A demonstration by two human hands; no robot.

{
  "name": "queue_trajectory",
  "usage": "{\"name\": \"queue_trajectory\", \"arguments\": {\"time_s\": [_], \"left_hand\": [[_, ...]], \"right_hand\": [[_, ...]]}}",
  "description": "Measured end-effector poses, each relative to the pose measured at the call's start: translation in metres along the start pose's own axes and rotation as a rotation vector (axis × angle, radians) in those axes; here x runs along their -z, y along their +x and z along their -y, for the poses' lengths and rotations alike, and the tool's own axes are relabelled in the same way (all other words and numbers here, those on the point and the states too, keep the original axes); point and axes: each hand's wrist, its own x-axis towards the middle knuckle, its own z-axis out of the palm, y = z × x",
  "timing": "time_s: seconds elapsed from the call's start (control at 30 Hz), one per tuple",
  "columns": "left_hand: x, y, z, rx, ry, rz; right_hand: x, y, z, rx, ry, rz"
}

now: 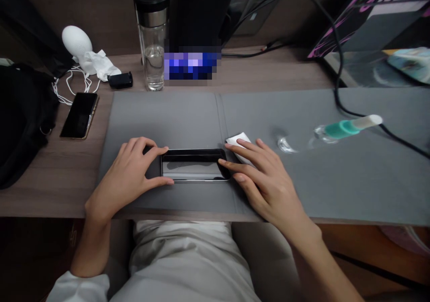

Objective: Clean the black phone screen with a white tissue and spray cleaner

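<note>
"Where does this view come from?"
"A camera worn on the person's head, facing forward and down."
"How close?"
"Near: the phone (195,165) between the left hand (126,174) and right hand (265,181) sits just below centre, the lap (181,266) along the bottom edge."

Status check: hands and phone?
Left hand clasping left end of phone; right hand fingertips on its right end, beside white wipe. Phone flat on gray mat. Small bottle lying right.

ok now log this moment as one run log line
left hand: grips phone | right hand: touches phone | beside: white cloth, bottle | under: gray mat
</note>
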Motion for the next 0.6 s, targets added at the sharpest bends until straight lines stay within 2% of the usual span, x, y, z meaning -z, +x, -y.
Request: {"name": "queue_trajectory", "arguments": {"time_s": [0.4,0.6], "left_hand": [[-0.001,-0.001,0.002,0.012,-0.02,0.004],[0.0,-0.001,0.001,0.007,0.0,0.003]], "right_hand": [[-0.001,0.0,0.001,-0.036,-0.015,-0.051],[0.026,0.001,-0.001,-0.104,-0.087,-0.036]]}}
